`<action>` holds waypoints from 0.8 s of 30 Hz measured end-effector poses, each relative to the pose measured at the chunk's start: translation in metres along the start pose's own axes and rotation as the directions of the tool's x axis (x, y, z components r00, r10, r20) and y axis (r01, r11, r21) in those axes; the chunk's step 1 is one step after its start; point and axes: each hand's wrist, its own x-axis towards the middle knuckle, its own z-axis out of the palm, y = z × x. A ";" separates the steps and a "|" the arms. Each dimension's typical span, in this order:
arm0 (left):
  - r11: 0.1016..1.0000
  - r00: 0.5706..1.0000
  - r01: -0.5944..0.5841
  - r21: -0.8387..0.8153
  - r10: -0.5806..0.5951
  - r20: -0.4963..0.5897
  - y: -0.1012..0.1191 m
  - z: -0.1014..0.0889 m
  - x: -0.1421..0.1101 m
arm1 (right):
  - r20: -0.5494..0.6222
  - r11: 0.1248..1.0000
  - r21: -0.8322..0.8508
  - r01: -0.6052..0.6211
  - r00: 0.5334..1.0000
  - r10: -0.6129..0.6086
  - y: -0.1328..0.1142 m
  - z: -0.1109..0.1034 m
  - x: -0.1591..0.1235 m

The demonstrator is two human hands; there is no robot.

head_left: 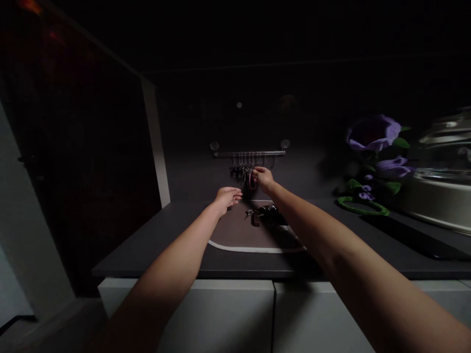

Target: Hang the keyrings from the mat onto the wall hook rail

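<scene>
**Right hand pinching pink loop on rail**

My left hand is open, fingers loosely spread, above the brown mat, near loose keys and a dark bundle. Right fingertips pinch the loop, which hangs beside other keys on the wall rail. Purple fake flowers stand off right.

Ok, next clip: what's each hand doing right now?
Left hand: open, holding nothing.
Right hand: seems closed on a pink loop hanging from the metal rail.
</scene>
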 end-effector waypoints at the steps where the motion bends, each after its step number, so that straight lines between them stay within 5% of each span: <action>1: 1.000 1.000 0.000 0.005 0.000 -0.002 0.000 0.000 0.000 | 0.003 1.000 -0.015 -0.018 1.000 0.019 -0.001 -0.001 -0.001; 12: 0.990 0.998 -0.063 0.126 0.060 0.032 -0.003 -0.001 -0.002 | 0.001 0.946 -0.322 0.039 0.999 -0.041 -0.015 -0.016 -0.023; 24: 0.909 0.971 -0.219 0.355 0.165 0.176 -0.019 0.004 -0.003 | 0.221 0.944 -0.298 0.137 0.973 -0.072 -0.006 -0.041 -0.066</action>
